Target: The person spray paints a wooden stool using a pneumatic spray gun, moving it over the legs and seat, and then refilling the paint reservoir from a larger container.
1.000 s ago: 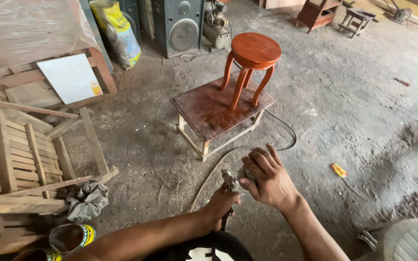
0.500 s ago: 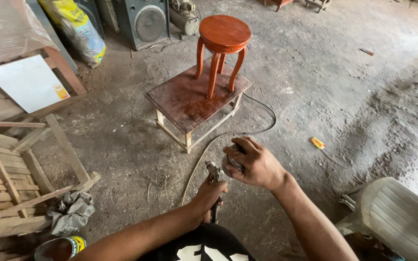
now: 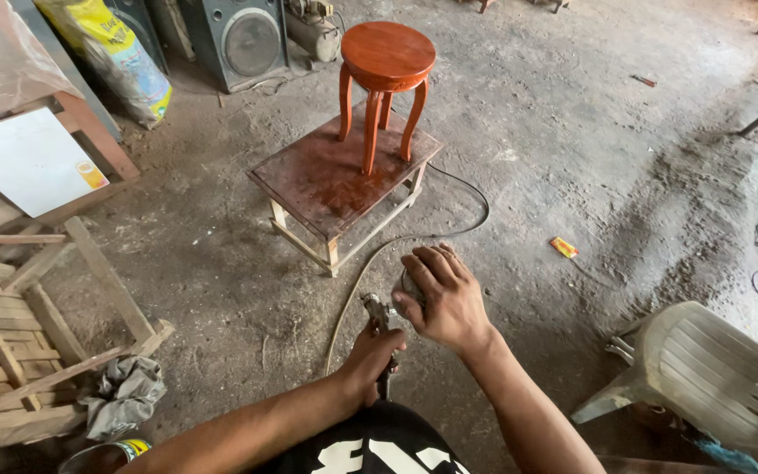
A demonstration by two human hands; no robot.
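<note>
My left hand (image 3: 372, 353) grips the handle of a metal spray gun (image 3: 377, 312) low in the middle of the view. My right hand (image 3: 443, 298) lies over the gun's cup, which it mostly hides. A hose (image 3: 414, 239) runs from the gun across the concrete floor and curves behind a low brown table (image 3: 313, 186). On that table stands a round reddish-brown stool (image 3: 387, 56) with curved legs.
A slatted wooden frame (image 3: 10, 351) and a grey rag (image 3: 123, 395) lie at the left. A white board (image 3: 28, 162), a yellow sack (image 3: 111, 53) and a speaker (image 3: 239, 39) stand at the back. A pale plastic chair (image 3: 712, 373) sits at the right.
The view has shifted, so the table and stool sit a little more toward the centre. Both hands stay on the spray gun, with the right hand now flatter over the cup.
</note>
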